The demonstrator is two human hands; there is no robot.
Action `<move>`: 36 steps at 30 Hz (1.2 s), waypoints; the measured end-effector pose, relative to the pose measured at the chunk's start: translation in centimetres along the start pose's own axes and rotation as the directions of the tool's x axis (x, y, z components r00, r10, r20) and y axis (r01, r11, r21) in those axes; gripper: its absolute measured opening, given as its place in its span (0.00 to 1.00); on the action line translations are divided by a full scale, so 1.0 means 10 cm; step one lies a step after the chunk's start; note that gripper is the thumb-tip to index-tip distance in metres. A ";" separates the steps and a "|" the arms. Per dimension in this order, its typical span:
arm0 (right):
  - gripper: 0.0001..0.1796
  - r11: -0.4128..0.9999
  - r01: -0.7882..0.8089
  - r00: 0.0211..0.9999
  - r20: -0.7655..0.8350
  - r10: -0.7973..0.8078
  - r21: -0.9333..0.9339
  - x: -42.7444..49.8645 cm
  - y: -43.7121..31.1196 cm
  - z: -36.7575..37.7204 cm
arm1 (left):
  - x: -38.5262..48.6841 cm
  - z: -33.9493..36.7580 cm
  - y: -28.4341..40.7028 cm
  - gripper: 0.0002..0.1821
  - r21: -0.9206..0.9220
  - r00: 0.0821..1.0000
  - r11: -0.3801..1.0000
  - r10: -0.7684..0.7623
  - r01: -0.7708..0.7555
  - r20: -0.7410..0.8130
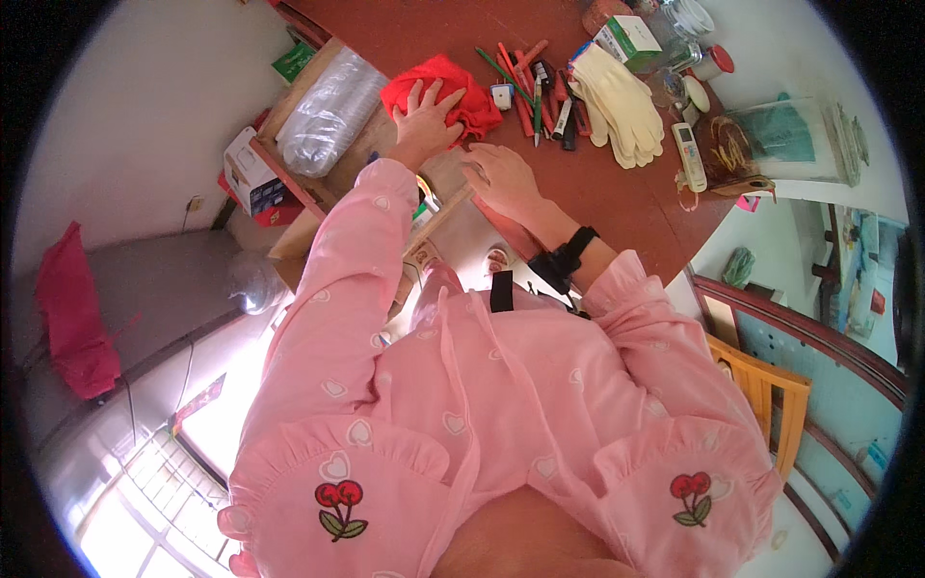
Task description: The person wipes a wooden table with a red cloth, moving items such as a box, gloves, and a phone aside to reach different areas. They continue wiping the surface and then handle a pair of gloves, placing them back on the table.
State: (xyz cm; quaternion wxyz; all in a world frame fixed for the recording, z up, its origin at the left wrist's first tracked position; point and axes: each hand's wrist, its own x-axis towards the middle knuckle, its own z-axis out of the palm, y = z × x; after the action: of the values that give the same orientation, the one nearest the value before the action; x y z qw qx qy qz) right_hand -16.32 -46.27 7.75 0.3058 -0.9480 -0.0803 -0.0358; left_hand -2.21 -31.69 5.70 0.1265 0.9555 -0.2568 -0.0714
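Observation:
My left hand (426, 124) lies with spread fingers on a bunched red cloth (473, 90) at the edge of the red-brown tabletop (621, 209). Close to its right, my right hand (501, 177) rests at the table's edge by an open drawer (444, 177), fingers bent; whether it holds anything cannot be told. In the drawer, left of my left hand, lies a clear plastic-wrapped bundle (329, 112). Pens and markers (531, 94) are heaped right of the cloth, beside a white plug adapter (501, 96). Cream knitted gloves (618, 105) lie beyond them.
A green and white box (629, 42), glass jars and a white remote control (689, 155) stand or lie at the table's right side. A clear container (788, 141) is at the far right. A white box (249, 170) sits left of the drawer. A wooden chair (791, 390) is at right.

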 end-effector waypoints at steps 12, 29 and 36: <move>0.20 0.987 -0.140 0.988 -0.057 0.144 0.080 -0.06 0.60 -0.20 | -0.23 -0.02 0.52 0.39 0.001 0.993 0.996 -0.090 0.090 0.079; 0.22 0.997 -0.039 0.999 -0.039 0.036 -0.071 -0.65 0.68 -0.40 | -0.74 0.30 0.74 0.39 -0.091 0.990 0.992 -0.095 0.085 -0.106; 0.25 0.991 -0.102 0.994 -0.037 0.098 -0.092 0.13 0.63 -0.25 | -0.31 0.13 0.54 0.38 -0.088 0.984 0.984 -0.160 0.153 -0.079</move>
State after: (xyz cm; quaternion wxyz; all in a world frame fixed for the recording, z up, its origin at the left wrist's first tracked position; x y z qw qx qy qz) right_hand -13.98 -52.64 6.33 0.2635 -0.9635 -0.0260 -0.0395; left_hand -7.68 -34.90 6.17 0.1702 0.9690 -0.1721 -0.0505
